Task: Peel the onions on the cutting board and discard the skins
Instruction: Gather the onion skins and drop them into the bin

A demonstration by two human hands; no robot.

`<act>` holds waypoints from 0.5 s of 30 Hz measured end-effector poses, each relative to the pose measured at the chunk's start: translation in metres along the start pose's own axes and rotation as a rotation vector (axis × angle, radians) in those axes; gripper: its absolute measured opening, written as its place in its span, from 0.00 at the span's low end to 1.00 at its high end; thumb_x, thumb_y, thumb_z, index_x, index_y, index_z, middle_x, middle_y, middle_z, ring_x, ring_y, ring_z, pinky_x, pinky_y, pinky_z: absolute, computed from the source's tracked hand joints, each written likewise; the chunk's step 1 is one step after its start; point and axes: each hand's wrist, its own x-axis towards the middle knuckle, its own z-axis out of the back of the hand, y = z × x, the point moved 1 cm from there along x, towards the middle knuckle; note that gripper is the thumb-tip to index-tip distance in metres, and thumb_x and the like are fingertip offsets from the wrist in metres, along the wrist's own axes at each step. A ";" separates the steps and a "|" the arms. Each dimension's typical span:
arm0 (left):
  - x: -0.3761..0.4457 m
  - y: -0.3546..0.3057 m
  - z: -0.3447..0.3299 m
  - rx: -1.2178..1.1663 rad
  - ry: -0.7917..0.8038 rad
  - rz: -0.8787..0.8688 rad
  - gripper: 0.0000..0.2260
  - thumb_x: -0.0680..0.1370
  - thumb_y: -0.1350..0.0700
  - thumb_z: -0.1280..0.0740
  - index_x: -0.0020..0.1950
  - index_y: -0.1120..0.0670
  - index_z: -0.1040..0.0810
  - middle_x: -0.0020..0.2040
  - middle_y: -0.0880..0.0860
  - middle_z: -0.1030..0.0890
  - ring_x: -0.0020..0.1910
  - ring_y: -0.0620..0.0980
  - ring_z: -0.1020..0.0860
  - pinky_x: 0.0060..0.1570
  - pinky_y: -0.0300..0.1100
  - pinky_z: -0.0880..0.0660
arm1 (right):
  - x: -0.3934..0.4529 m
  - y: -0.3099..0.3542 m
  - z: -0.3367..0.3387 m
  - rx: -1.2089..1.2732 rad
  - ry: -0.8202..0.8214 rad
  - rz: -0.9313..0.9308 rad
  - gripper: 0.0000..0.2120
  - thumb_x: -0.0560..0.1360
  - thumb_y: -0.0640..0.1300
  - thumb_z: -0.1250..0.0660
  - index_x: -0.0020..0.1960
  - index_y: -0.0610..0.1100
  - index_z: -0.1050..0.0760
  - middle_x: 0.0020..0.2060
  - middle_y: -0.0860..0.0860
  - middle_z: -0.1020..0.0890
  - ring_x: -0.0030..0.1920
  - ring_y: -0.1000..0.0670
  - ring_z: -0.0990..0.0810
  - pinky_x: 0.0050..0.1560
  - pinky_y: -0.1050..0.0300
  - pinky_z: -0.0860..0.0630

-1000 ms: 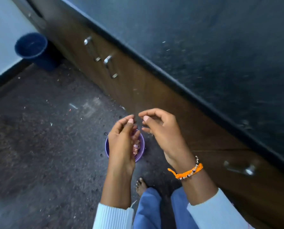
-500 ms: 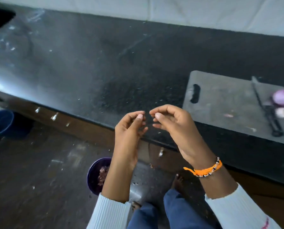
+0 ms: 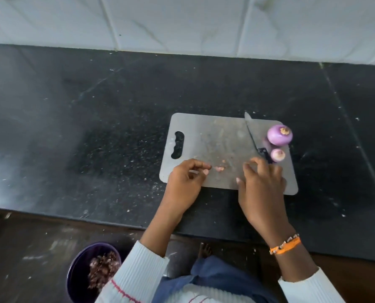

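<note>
A grey cutting board (image 3: 217, 136) lies on the black counter. At its right edge sit a large peeled purple onion (image 3: 279, 135) and a smaller one (image 3: 277, 155). A small pink skin scrap (image 3: 219, 168) lies near the board's front. My left hand (image 3: 185, 182) hovers at the board's front left corner, fingers loosely curled, fingertips just left of the scrap, holding nothing that I can see. My right hand (image 3: 262, 182) is over the board's front right, fingers spread and relaxed, near the knife handle.
A knife (image 3: 253, 134) lies on the board, blade pointing away, handle partly behind my right hand. On the floor at lower left stands a purple bin (image 3: 77, 272) holding onion skins. A white tiled wall (image 3: 182, 22) backs the counter.
My view has swung up from the floor bin to the counter. Both hands moved from above the bin to the cutting board's front edge and spread apart.
</note>
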 end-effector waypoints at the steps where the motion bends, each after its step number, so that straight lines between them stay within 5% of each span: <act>1: 0.003 -0.001 -0.006 0.023 0.006 -0.010 0.06 0.76 0.60 0.34 0.45 0.49 0.20 0.44 0.45 0.19 0.38 0.39 0.25 0.39 0.28 0.32 | -0.006 -0.008 -0.002 -0.086 0.022 -0.030 0.19 0.71 0.45 0.30 0.59 0.36 0.24 0.62 0.39 0.26 0.56 0.37 0.33 0.51 0.40 0.28; 3: 0.008 -0.004 -0.017 0.048 0.012 -0.024 0.07 0.76 0.61 0.35 0.45 0.50 0.20 0.42 0.41 0.20 0.35 0.35 0.27 0.37 0.25 0.34 | -0.019 -0.020 -0.006 -0.162 0.059 -0.061 0.27 0.72 0.53 0.33 0.61 0.33 0.25 0.66 0.37 0.30 0.62 0.33 0.34 0.55 0.33 0.31; 8: 0.011 -0.006 -0.026 0.028 -0.016 0.002 0.12 0.76 0.67 0.39 0.46 0.52 0.21 0.39 0.40 0.20 0.33 0.31 0.27 0.37 0.24 0.32 | -0.025 -0.025 -0.020 -0.221 0.193 -0.008 0.43 0.76 0.66 0.63 0.64 0.32 0.28 0.73 0.38 0.38 0.69 0.31 0.43 0.60 0.27 0.37; 15: 0.011 0.007 -0.018 -0.008 -0.096 0.053 0.15 0.78 0.69 0.43 0.50 0.53 0.21 0.45 0.54 0.19 0.39 0.48 0.24 0.51 0.53 0.22 | 0.000 -0.007 -0.034 -0.170 0.243 0.129 0.41 0.74 0.68 0.58 0.72 0.38 0.36 0.76 0.41 0.47 0.73 0.31 0.51 0.65 0.27 0.43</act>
